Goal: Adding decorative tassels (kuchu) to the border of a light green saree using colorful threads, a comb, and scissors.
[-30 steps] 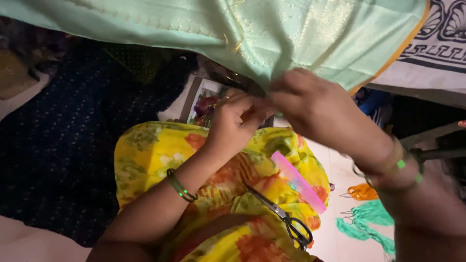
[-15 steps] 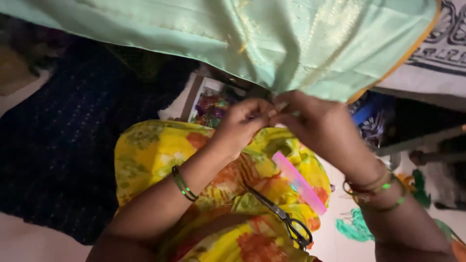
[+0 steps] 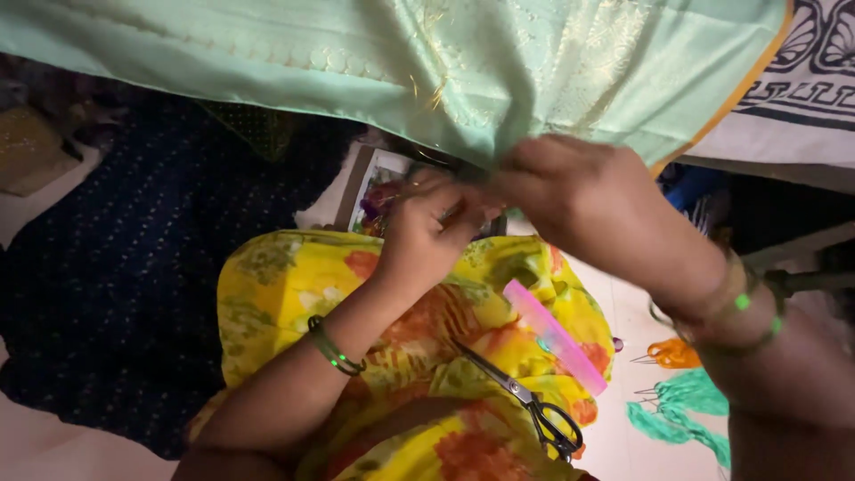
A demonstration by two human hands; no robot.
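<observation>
Your left hand and right hand meet at the lower edge of the pale green cloth, fingers pinched together on its hanging fold. Below them, on your lap's yellow flowered fabric, a pink comb lies slantwise with black-handled scissors just beside it, blades shut. Green bangles circle your left wrist. Dark blue dotted cloth spreads at the left.

I see the pale mint-green silky cloth with gold woven patterning and an orange border spread wide above my lap, its lower edge bunched into folds.
</observation>
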